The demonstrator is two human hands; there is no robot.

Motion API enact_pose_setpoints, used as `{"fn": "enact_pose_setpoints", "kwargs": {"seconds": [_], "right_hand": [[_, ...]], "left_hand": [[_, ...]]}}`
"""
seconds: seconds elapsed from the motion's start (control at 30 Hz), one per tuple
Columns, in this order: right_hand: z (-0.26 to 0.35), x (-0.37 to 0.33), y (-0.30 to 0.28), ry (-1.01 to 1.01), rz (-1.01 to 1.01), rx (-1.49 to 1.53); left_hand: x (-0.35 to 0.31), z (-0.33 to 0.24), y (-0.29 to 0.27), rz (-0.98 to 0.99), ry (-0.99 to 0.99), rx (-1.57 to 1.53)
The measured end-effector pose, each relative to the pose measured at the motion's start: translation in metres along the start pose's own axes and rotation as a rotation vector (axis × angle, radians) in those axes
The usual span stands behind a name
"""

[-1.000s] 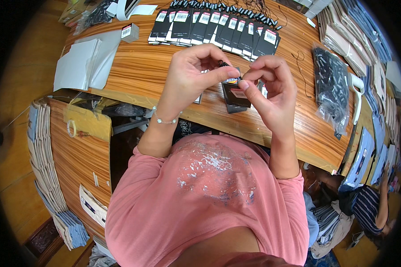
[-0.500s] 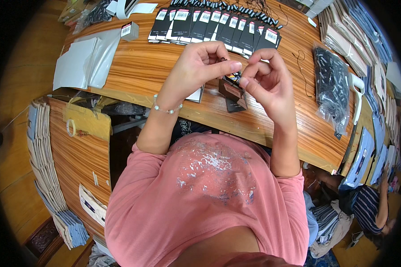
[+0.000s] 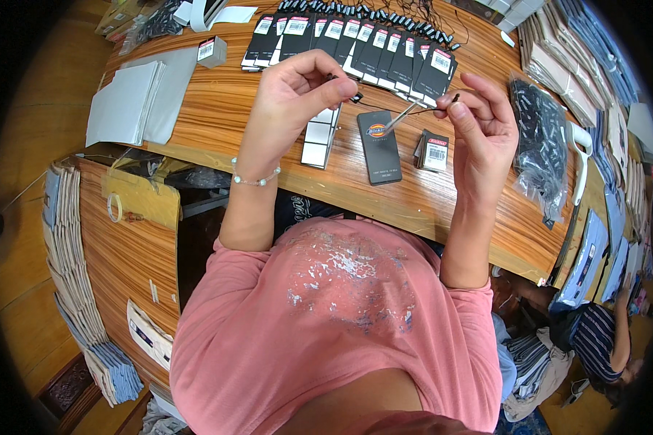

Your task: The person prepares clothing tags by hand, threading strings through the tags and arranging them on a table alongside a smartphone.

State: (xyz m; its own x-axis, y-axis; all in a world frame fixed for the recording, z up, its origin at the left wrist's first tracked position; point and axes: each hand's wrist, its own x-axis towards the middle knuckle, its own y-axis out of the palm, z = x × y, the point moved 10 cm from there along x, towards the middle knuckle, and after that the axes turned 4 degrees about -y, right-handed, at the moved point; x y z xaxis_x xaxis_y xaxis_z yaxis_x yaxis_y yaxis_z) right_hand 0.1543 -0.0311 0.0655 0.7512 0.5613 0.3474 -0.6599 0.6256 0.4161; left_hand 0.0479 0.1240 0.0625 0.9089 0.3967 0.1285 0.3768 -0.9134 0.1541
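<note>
A thin black cord is stretched between my two hands above the table. My left hand pinches its left end, where a small black toggle shows at the fingertips. Thumb and fingers of my right hand close on the other end, and a dark tip sticks up there. From the cord hangs a thin, pale, slanting piece, seen edge-on; its kind is unclear. Below lies a black hang tag with a coloured emblem. A small pile of labels sits to its right, white sticker sheets to its left.
Overlapping black hang tags with cords line the far side. A clear bag of black pieces and a white-handled tool are at right, beside folded garments. White sheets lie left. Another person is at lower right.
My hands have moved apart, left hand leftward and right hand rightward, drawing the cord out between them. The tag and label pile below have come into view.
</note>
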Motion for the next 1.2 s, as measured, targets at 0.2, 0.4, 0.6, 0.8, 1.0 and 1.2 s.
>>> {"fn": "enact_pose_setpoints", "kwargs": {"seconds": [0.2,0.4,0.6,0.8,1.0,1.2], "right_hand": [[-0.004,-0.003,-0.008,-0.021,-0.064,0.071],[-0.002,-0.009,0.011,0.009,0.025,-0.132],[0.007,-0.015,0.041,-0.137,0.197,-0.344],[0.003,-0.014,0.043,-0.077,0.226,-0.359],[0.001,-0.014,0.043,-0.048,0.246,-0.319],[-0.002,-0.015,0.036,-0.006,0.259,-0.27]], "left_hand": [[-0.003,-0.005,-0.004,-0.044,0.049,-0.024],[-0.002,-0.007,0.013,0.005,0.057,-0.013],[-0.001,-0.006,0.028,0.039,0.054,-0.056],[-0.002,-0.002,0.037,0.074,-0.03,-0.054],[0.0,0.007,0.043,0.154,-0.096,-0.028],[-0.003,0.015,0.051,0.225,-0.178,-0.153]]}}
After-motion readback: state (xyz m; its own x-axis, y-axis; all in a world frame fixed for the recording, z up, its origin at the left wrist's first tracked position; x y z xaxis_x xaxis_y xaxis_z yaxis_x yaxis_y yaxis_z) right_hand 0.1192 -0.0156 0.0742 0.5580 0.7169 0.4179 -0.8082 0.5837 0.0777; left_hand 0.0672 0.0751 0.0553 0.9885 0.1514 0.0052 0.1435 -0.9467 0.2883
